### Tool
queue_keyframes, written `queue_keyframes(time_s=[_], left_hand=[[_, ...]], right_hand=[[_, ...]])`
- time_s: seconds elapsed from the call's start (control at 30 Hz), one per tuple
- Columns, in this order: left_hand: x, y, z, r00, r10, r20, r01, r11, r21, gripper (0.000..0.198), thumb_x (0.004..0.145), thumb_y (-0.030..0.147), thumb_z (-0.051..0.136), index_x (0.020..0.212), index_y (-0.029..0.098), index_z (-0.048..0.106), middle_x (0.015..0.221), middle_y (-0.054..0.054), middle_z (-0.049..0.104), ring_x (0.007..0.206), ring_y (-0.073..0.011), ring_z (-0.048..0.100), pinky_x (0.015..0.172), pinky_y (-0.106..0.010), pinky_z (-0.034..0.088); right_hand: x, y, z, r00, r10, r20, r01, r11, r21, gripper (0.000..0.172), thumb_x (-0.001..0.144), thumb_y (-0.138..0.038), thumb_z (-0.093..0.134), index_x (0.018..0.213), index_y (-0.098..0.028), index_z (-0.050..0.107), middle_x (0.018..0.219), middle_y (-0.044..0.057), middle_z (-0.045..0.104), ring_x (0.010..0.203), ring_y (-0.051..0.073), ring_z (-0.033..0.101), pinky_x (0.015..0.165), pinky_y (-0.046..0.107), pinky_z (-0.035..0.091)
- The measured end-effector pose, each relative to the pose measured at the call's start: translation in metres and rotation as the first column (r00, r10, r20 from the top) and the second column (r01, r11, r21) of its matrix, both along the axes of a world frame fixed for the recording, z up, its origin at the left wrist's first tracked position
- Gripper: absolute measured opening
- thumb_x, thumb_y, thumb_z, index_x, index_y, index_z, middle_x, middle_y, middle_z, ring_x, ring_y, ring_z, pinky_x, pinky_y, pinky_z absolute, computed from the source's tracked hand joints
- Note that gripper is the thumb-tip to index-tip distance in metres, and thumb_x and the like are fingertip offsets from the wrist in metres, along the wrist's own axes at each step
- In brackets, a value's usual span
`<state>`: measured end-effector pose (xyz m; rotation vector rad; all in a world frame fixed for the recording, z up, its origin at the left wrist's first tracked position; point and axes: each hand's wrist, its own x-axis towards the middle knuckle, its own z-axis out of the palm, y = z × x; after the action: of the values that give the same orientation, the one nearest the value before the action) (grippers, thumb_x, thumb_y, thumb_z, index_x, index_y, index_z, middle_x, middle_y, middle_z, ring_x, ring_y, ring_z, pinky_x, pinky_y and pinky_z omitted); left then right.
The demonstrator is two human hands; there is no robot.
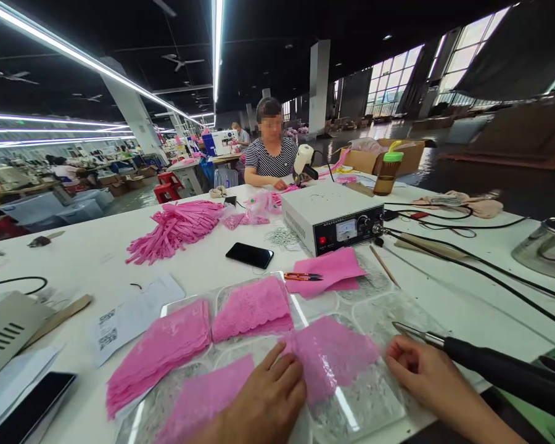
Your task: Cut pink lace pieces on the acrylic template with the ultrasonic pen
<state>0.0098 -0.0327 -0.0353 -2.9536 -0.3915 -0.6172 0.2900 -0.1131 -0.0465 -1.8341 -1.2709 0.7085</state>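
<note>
A thin pink lace piece (335, 357) lies on a clear template sheet (374, 401) in front of me. My left hand (272, 394) rests palm down at its left edge, fingers spread and touching the fabric. At its right edge my right hand (416, 370) has its fingers curled together; what is between them, if anything, is hidden. Just beyond that hand, a pen-like tool (494, 361) with a black handle and metal tip points left. Stacked pink lace pieces (254, 308) and another lace stack (166, 351) sit farther left. A second pink piece (208, 394) is partly under my left forearm.
Orange-handled thread snips (303, 276) lie on folded pink fabric (328, 268). Behind are a control box (333, 216) with black cables, a phone (250, 254) and a pink strip bundle (180, 228). Across the table sits a co-worker (271, 151). A metal pot (548, 246) stands right.
</note>
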Motion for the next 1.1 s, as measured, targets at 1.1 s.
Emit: queue_keyframes(time_s=[1.1], left_hand=[[0.089, 0.145, 0.022, 0.974, 0.212, -0.082, -0.227, 0.899, -0.374, 0.026, 0.095, 0.032, 0.055, 0.117, 0.017, 0.058, 0.119, -0.009, 0.058, 0.101, -0.0201, 0.060, 0.087, -0.041, 0.052]], right_hand=[[-0.001, 0.138, 0.002, 0.618, 0.112, 0.778, -0.457, 0.857, 0.240, 0.016, 0.094, -0.031, 0.056, 0.102, -0.018, 0.063, 0.107, 0.006, 0.063, 0.092, 0.018, 0.062, 0.080, 0.038, 0.054]])
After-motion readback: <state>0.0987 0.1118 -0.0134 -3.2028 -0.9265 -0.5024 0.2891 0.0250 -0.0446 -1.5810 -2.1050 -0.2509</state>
